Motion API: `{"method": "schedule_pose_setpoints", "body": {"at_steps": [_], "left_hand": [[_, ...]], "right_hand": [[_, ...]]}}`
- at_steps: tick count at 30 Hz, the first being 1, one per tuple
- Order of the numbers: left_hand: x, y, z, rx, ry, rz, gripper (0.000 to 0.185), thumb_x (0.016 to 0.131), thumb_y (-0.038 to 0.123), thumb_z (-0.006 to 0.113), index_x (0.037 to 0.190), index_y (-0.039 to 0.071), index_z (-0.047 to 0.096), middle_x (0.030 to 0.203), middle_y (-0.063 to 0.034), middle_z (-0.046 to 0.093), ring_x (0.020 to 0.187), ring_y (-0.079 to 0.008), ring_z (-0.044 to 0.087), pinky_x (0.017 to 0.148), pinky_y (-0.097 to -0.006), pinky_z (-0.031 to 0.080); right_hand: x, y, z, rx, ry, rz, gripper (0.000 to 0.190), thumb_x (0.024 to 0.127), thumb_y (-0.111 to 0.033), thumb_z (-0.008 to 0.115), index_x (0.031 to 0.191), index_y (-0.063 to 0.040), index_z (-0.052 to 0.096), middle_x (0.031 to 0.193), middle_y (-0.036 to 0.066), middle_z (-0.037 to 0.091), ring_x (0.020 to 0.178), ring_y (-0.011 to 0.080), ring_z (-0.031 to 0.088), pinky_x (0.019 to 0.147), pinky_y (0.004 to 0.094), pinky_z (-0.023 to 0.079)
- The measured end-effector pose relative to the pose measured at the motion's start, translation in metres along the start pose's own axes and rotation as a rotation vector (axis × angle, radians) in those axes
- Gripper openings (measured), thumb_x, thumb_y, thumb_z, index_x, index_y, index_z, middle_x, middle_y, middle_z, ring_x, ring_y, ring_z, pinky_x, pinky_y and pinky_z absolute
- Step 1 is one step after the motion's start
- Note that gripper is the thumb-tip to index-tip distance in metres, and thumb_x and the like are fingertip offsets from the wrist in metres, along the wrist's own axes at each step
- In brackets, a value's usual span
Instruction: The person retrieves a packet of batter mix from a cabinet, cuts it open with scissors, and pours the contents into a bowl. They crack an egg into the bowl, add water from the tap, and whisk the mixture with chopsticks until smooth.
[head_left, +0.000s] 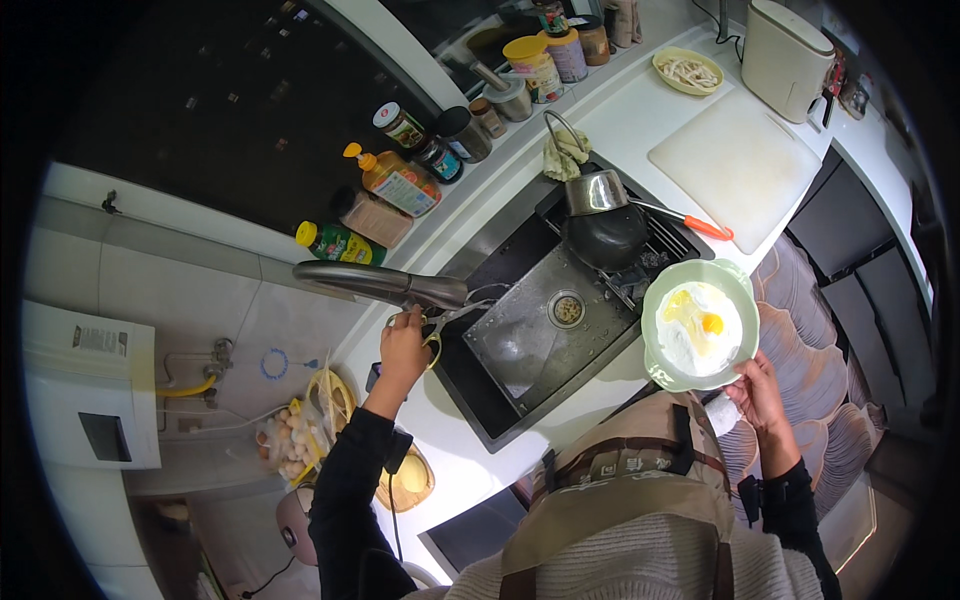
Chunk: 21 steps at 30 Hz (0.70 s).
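Observation:
Yellow-handled kitchen scissors (433, 349) are in my left hand (403, 349), beside and partly under the grey tap (382, 283). Their blades point over the left part of the dark sink (525, 345). Whether water is running is hard to tell. With my right hand (757, 390) I grip the rim of a pale green bowl (655, 360), in front of the sink's right corner. Inside the bowl lie white powder (679, 341) and a raw egg with an orange yolk (712, 323). Something white and crumpled (722, 414) shows just below the bowl, by my fingers.
A pan (596, 193) and a dark round vessel (607, 236) rest on the sink's rack. An orange-tipped handle (709, 226) reaches toward the white cutting board (735, 169). Bottles and jars (401, 184) line the sill. Bagged eggs (289, 442) sit at left.

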<state>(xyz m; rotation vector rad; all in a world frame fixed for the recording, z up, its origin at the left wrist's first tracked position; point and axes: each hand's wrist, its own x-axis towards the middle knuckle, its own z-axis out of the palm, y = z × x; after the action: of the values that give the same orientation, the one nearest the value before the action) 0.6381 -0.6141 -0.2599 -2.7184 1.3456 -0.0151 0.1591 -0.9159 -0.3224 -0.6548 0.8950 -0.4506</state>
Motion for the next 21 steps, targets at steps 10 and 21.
{"method": "schedule_pose_setpoints", "body": {"at_steps": [10,21], "left_hand": [[0.046,-0.016,0.046,-0.744,-0.299,-0.062,0.033,0.070,0.010,0.074,0.100,-0.002,0.068,0.092,-0.0170,0.070,0.087,-0.0281,0.068,0.075,-0.0354,0.053],[0.027,-0.029,0.017,-1.622,-1.118,-0.457,0.049,0.082,0.012,0.065,0.128,-0.002,0.053,0.121,-0.0112,0.064,0.111,-0.0160,0.062,0.068,-0.0228,0.050]], "right_hand": [[0.003,-0.011,0.007,0.014,-0.017,-0.044,0.044,0.083,0.001,0.049,0.127,0.004,0.044,0.089,0.014,0.067,0.063,0.0164,0.069,0.054,0.0218,0.060],[0.006,-0.015,0.014,-0.007,0.027,-0.038,0.041,0.083,0.002,0.050,0.124,0.003,0.046,0.088,0.010,0.067,0.061,0.0125,0.066,0.053,0.0203,0.059]]}}
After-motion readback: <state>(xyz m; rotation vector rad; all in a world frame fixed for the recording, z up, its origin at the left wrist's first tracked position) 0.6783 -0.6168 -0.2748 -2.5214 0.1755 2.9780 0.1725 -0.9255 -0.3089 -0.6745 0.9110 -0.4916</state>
